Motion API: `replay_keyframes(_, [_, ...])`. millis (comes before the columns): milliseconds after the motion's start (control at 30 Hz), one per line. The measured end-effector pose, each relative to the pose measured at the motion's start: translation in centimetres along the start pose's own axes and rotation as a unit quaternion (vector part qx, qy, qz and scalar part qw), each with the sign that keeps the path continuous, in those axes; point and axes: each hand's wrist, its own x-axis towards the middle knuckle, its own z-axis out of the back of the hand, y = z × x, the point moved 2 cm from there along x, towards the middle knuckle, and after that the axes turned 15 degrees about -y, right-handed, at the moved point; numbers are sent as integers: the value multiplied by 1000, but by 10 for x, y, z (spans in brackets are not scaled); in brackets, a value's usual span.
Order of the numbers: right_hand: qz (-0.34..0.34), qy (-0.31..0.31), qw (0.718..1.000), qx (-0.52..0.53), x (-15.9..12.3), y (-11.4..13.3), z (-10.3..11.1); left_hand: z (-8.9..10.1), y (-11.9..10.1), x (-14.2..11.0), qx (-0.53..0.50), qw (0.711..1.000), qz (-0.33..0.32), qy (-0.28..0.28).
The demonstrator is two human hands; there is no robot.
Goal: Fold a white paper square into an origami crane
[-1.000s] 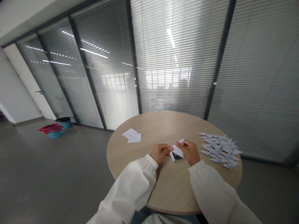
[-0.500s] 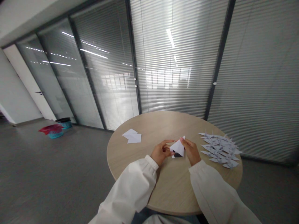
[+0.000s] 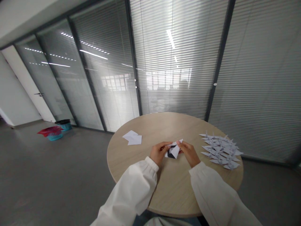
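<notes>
Folding looks like the step here: left hand (image 3: pixel 158 153) and right hand (image 3: pixel 189 153) both pinching the small paper (image 3: pixel 175 152), left of the spiky folded-paper pile (image 3: pixel 222 151). Next crease probably wants one steadying, the other pressing tbh.

Tabletop (image 3: pixel 164 125) open beyond hands (image 3: pixel 159 153); paper pile (image 3: pixel 222 150) blocks right side.
</notes>
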Motion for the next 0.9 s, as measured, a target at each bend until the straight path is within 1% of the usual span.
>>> replay_keyframes(133, [-24,33,999,1,-2,5,-3,5,-9,0,58,997,-20,-39])
replay_keyframes(267, [-52,48,997,-4,-4,5,-6,8,-13,0,138,987,-44,-70])
replay_keyframes(367, [-65,61,996,-8,-3,-1,-7,7,-14,-2,163,982,-75,-55])
replay_keyframes(500, [-78,62,995,-18,0,-10,-8,3,-15,-7,180,974,-134,-26])
replay_keyframes(633, [-83,64,994,-10,1,-12,-9,2,-14,-9,195,966,-168,-24])
replay_keyframes(767, [-77,73,994,15,-1,-6,-9,4,-15,-8,206,965,-158,-42])
replay_keyframes(900, [-92,90,991,39,-4,-2,-11,6,-16,-5,208,968,-114,-77])
